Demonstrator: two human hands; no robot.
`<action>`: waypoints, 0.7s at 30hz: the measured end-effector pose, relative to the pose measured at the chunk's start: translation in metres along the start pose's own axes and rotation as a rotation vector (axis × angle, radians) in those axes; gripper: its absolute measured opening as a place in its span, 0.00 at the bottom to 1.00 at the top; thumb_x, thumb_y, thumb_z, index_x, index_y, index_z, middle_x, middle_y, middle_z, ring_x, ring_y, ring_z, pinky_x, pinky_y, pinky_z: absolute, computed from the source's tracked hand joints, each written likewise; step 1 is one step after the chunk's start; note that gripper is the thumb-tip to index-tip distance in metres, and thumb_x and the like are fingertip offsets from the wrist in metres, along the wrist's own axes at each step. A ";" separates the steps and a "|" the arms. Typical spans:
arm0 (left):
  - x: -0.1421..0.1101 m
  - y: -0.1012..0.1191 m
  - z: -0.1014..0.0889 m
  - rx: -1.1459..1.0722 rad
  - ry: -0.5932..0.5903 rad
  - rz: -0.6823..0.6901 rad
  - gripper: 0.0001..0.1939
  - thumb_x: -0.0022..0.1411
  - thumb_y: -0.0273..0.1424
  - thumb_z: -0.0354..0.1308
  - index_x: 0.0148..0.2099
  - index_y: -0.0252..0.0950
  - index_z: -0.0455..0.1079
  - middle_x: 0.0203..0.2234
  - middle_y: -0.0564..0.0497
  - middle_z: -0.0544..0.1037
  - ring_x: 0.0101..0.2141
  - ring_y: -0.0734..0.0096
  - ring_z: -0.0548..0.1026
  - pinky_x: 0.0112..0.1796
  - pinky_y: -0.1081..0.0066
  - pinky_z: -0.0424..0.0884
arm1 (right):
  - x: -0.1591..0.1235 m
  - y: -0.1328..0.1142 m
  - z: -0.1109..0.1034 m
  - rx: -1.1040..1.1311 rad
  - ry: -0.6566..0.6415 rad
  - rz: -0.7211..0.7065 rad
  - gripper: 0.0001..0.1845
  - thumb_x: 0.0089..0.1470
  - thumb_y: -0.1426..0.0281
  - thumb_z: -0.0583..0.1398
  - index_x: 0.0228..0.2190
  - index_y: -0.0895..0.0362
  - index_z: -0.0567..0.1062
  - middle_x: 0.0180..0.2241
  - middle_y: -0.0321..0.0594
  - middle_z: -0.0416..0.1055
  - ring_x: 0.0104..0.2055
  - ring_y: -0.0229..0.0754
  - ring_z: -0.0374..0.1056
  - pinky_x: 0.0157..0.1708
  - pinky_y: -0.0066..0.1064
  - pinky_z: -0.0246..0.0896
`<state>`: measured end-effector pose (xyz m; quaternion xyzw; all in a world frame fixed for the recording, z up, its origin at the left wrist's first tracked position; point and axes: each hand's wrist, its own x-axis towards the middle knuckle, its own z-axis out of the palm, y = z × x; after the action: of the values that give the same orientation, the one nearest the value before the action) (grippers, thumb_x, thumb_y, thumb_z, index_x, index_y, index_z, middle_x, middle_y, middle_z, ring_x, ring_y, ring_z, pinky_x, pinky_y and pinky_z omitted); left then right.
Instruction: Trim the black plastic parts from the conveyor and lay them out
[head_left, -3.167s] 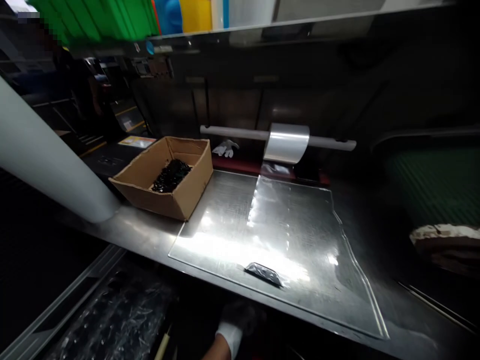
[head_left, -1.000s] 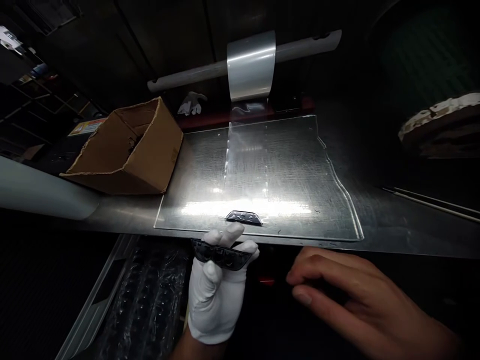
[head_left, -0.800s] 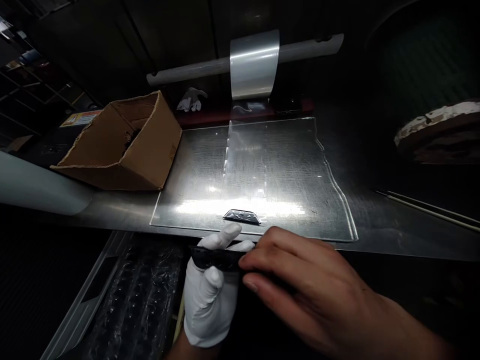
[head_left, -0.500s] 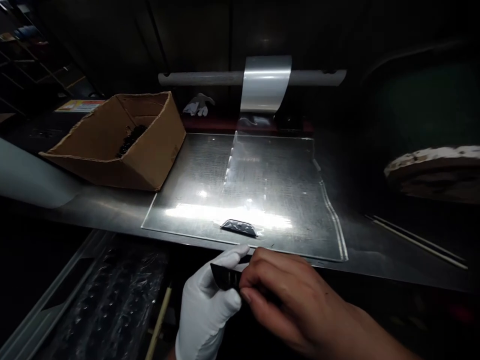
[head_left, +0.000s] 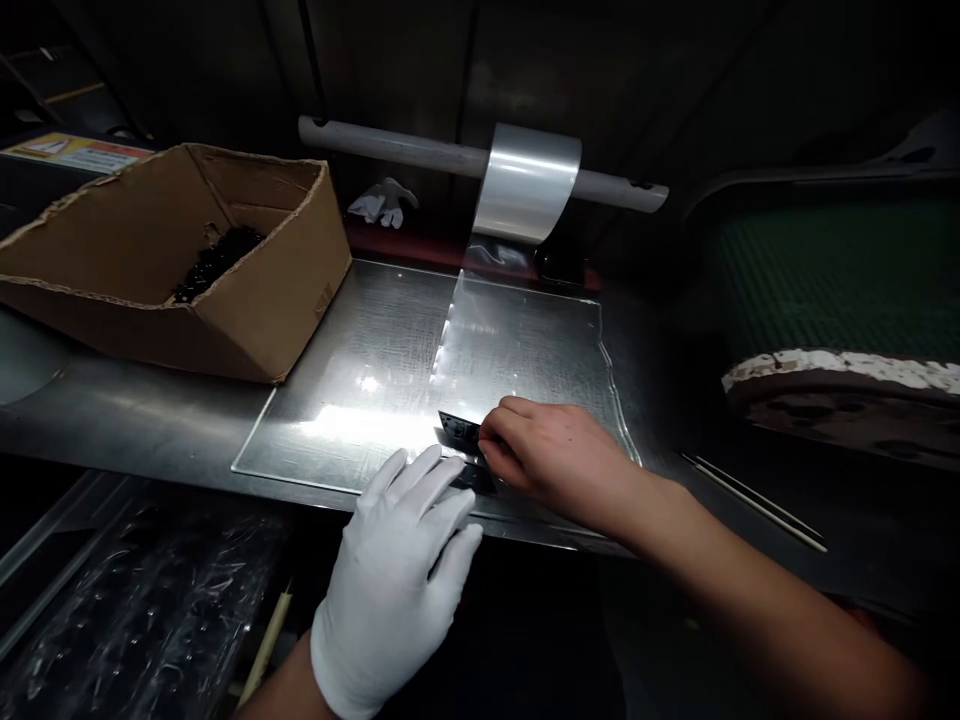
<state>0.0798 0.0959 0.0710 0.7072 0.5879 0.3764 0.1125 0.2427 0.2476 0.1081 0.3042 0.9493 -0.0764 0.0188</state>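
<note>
Bare, my right hand (head_left: pixel 540 445) pinches the end of a small black plastic part (head_left: pixel 459 428), held tilted just over the clear sheet (head_left: pixel 360 320) on the bench. My left hand (head_left: pixel 405 570) wears a white glove and is open, fingers stretched forward at the sheet's front edge. A second black piece (head_left: pixel 476 478) lies there by the left fingertips, partly hidden by them. Whether those fingers press on it I cannot tell. A strip of clear film (head_left: pixel 495 255) runs from a roll (head_left: pixel 529 180) down onto the sheet.
A cardboard box (head_left: pixel 259 335) with black parts (head_left: pixel 221 260) stands at the left. The roll hangs on a grey bar (head_left: pixel 397 145), near a crumpled glove (head_left: pixel 384 202). Thin sticks (head_left: pixel 757 500) and a green machine (head_left: pixel 832 290) are at the right. A plastic-covered tray (head_left: pixel 157 600) sits lower left.
My right hand has moved forward over the sheet with the black plastic part. The left hand has let go of that part and reached forward, palm down, to the piece on the sheet.
</note>
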 end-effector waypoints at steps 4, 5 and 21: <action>0.001 -0.004 0.005 0.021 0.001 -0.030 0.11 0.69 0.23 0.59 0.52 0.37 0.75 0.52 0.48 0.81 0.57 0.62 0.75 0.68 0.56 0.60 | 0.007 -0.003 -0.002 -0.035 -0.042 -0.025 0.12 0.70 0.66 0.56 0.37 0.56 0.76 0.35 0.35 0.75 0.29 0.38 0.67 0.28 0.33 0.46; 0.000 -0.004 0.006 0.018 0.014 -0.025 0.12 0.69 0.22 0.59 0.52 0.37 0.75 0.52 0.48 0.81 0.57 0.62 0.75 0.68 0.56 0.61 | 0.007 -0.002 -0.002 -0.040 -0.052 -0.025 0.12 0.70 0.66 0.55 0.37 0.56 0.76 0.35 0.35 0.75 0.29 0.38 0.67 0.28 0.33 0.45; -0.013 -0.012 0.004 -0.019 0.098 -0.059 0.14 0.68 0.21 0.61 0.53 0.40 0.75 0.51 0.50 0.82 0.59 0.62 0.74 0.63 0.57 0.65 | -0.023 0.015 -0.005 0.250 0.041 0.099 0.12 0.70 0.65 0.56 0.38 0.56 0.78 0.35 0.38 0.75 0.35 0.41 0.71 0.34 0.32 0.58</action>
<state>0.0725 0.0883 0.0557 0.6692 0.6096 0.4126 0.1012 0.2699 0.2476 0.1130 0.3522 0.9164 -0.1868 -0.0347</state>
